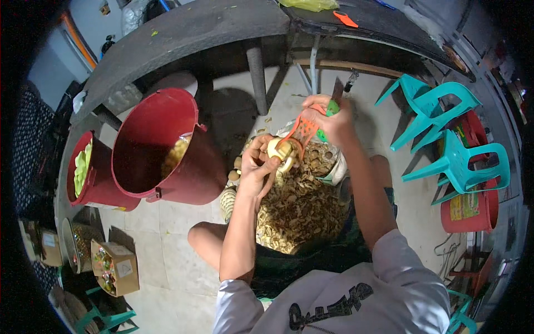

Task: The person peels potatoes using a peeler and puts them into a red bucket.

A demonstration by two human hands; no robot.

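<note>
My left hand (pixel 257 164) grips a pale, partly peeled potato (pixel 275 147) near the centre. My right hand (pixel 332 117) is closed on an orange peeler (pixel 305 128), whose head touches the potato, and on a green-handled knife (pixel 336 92) with its blade pointing up. Below both hands lies a large heap of brown and cream peelings (pixel 289 217) between my legs. Behind the peeler sits a pale sack (pixel 336 170) with brown pieces in and around it. Several brown potatoes (pixel 233 175) rest left of the heap.
Two red bins (pixel 136 139) stand at left, near cardboard boxes (pixel 118 275). A dark table (pixel 200 30) with legs spans the back, a loose orange item (pixel 345 18) on it. Small teal chairs (pixel 423 114) and red buckets (pixel 467 220) line the right.
</note>
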